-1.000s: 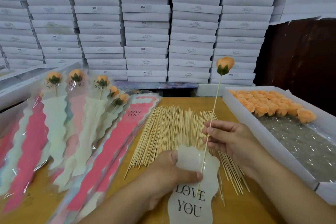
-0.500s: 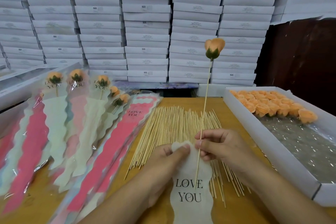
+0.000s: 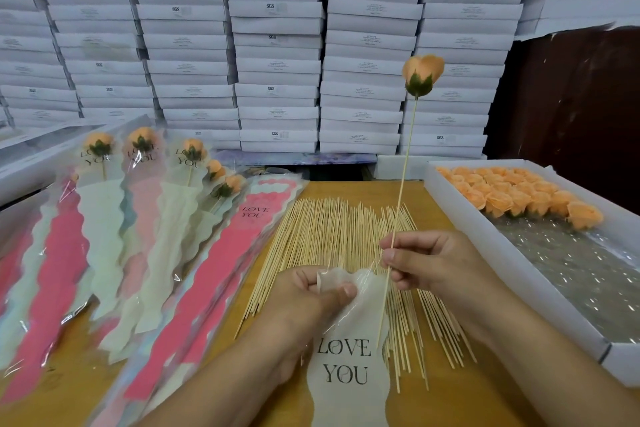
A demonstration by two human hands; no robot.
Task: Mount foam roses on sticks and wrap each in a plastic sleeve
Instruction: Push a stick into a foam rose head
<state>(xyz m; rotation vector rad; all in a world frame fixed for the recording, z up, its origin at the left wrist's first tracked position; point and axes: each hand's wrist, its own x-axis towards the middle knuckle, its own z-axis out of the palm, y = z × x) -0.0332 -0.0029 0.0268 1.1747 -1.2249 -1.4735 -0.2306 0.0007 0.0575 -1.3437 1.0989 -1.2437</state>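
Rightward, roses [image 3: 519, 192] in tray [image 3: 512, 274]

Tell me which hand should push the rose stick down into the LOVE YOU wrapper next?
The right hand, probably. It already pinches the stick with the rose on top, its lower end at the sleeve's mouth. The left hand is busy pinching the sleeve open.

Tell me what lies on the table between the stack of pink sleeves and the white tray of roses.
In the head view, a spread of bare wooden sticks lies there on the table.
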